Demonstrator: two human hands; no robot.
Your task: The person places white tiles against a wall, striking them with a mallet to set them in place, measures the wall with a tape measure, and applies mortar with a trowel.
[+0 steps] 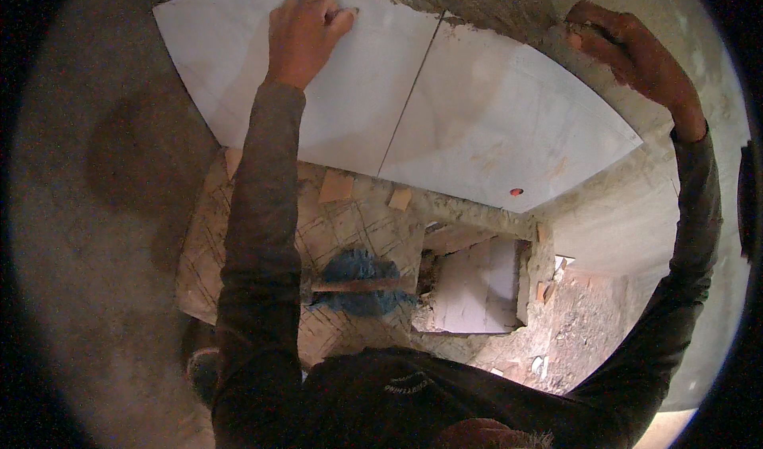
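Two large white tiles stand side by side against the wall, with a thin dark seam between them. My left hand [308, 40] is closed like a fist on the left tile [342, 99], just below its upper edge; nothing shows in it. The right tile [485, 115] has a small round hole with an orange-red tint near its lower edge. Beyond that tile's upper right edge, my right hand [624, 52] is curled by the wall, its fingertips close to rough wet-looking mortar [493, 0]. Whatever its fingers hold is hidden.
Below the tiles lies a scored cement surface [350, 230] with small tan chips [336, 187] along its upper edge. A stick-like bar crosses a round blue thing [362, 268]. Right of it is a square opening [477, 286] with pale inner walls. Rubble [592, 322] covers the lower right.
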